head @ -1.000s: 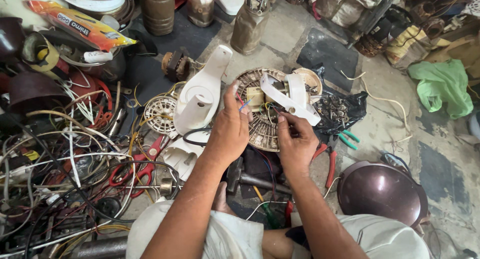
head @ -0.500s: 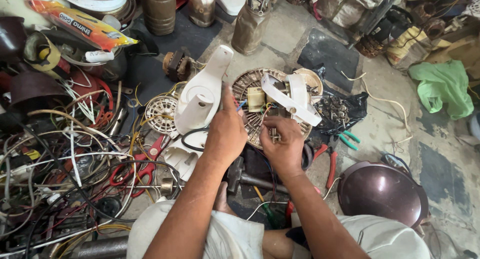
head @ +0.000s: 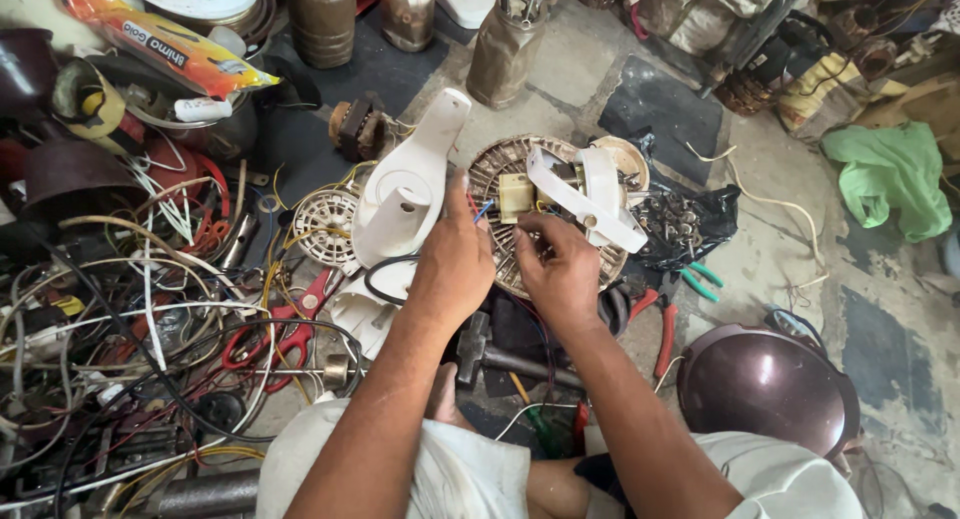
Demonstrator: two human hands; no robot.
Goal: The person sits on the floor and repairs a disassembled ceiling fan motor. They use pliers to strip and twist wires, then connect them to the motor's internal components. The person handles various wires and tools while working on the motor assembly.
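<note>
Lowest in the frame sit the person's knees in pale cloth, with a dark hammer [head: 500,357] lying on the floor between them and a brown metal dome [head: 768,387] at the lower right. Above these, the left hand [head: 455,269] lies knuckles-up against the near rim of a round motor plate [head: 500,169], seemingly steadying it, fingers curled but whether they grip anything cannot be told. Just beside it, the right hand [head: 560,271] pinches thin wires at the plate's middle, fingertips together. A white plastic housing [head: 405,194] leans on the plate's left edge, crowding that side; red-handled pliers [head: 655,324] lie at the right. A tangle of wires [head: 130,309] fills the left of the frame, so open floor remains only toward the upper right, near a green cloth [head: 885,179].
</note>
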